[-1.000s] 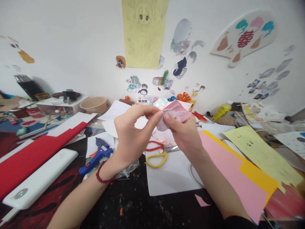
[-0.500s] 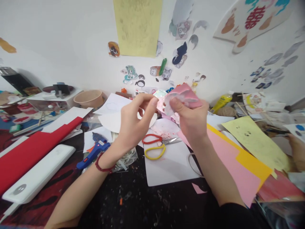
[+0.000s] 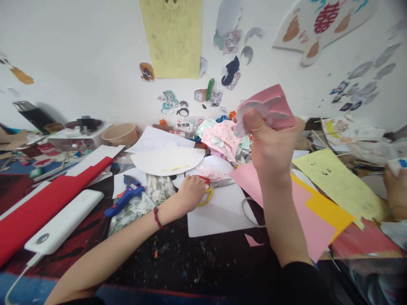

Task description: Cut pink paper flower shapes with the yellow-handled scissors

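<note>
The right hand is clamped, thumb on top, on smooth pink paper and a pale, round-edged paper cutout, raised above the worktop. The left hand curls over the looped red and yellow handles of steel-bladed scissors; its fingers are hidden, so I cannot tell whether they grip. The scissors lie toward the far edge of a flat white sheet, set back from the worktop's near edge. Left of it sits a blue plastic glue gun beside a crinkled clear bag. The right forearm blocks part of the stiff pink sheet.
</note>
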Motion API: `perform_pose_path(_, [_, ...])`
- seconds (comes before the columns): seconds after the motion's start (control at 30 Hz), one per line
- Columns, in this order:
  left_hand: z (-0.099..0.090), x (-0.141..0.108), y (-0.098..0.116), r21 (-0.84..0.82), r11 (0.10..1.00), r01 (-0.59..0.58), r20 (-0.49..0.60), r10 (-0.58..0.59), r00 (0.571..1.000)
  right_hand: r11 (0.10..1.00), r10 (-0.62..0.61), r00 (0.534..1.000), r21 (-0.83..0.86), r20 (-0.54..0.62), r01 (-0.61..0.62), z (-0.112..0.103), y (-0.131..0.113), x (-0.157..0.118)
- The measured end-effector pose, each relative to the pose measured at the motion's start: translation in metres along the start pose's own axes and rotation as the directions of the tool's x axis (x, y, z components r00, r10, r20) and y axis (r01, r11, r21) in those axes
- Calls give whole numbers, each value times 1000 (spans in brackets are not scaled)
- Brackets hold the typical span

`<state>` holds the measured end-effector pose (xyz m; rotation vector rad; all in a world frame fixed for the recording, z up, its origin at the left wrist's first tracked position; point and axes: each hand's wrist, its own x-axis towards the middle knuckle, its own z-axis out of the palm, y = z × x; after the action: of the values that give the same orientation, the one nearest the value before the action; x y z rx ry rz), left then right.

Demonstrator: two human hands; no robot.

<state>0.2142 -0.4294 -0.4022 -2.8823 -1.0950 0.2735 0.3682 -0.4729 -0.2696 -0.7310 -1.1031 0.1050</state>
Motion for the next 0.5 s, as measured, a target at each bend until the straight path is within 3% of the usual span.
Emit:
perform_pose_path(0.17, [-7,-19,-1,-114,993,-2,-79,-7,997,999,-17,999,-34,-44,16,-9,-13,5])
perform_pose_path(0.3, [-22,-52,-4,-302,953,-7,-178,-49,983,991,-78,994,103,-83,86,-15,-25,8])
perform_pose_path(0.4, [-36,-68,-11,-513,858,-4,-210,-121,970,973,-157,980,153,-124,175,-20,-36,10])
perform_pose_path(0.5, [-65,-71,-13,-724,686,-73,-253,-165,953,968,-209,966,108,-151,226,-25,-46,10])
